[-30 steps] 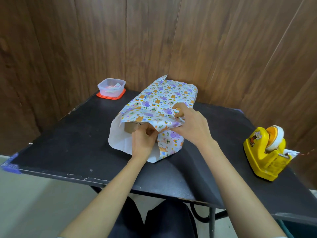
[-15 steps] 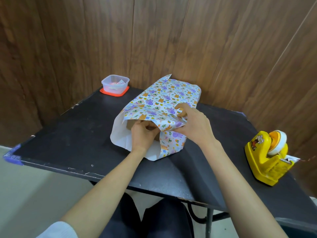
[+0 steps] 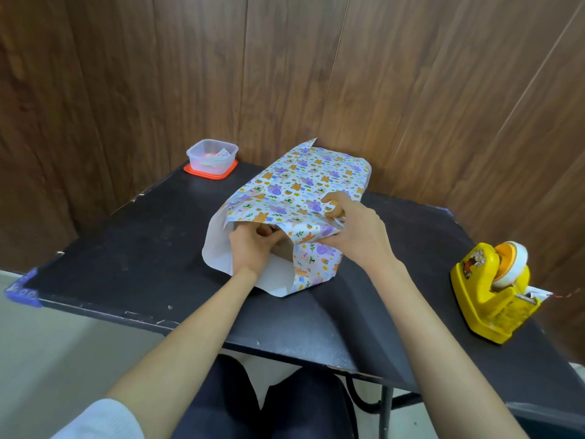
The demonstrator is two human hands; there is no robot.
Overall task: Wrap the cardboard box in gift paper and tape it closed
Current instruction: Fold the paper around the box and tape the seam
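Patterned gift paper (image 3: 297,182) with purple and orange figures covers the cardboard box (image 3: 282,248) in the middle of the black table (image 3: 133,255). Only a small brown patch of the box shows at the near open end. My left hand (image 3: 253,248) reaches under the top sheet at that end, fingers curled against the box and paper. My right hand (image 3: 354,229) pinches the paper at the near right top corner, thumb on top. The paper's white underside (image 3: 218,251) hangs loose at the left.
A yellow tape dispenser (image 3: 490,293) stands near the table's right edge. A clear plastic tub on a red lid (image 3: 211,158) sits at the far left corner. Wooden wall panels close off the back. My knees are under the near edge.
My left hand has pushed a little further under the top sheet at the open end. My right hand keeps its hold at the corner. The camera has tilted slightly.
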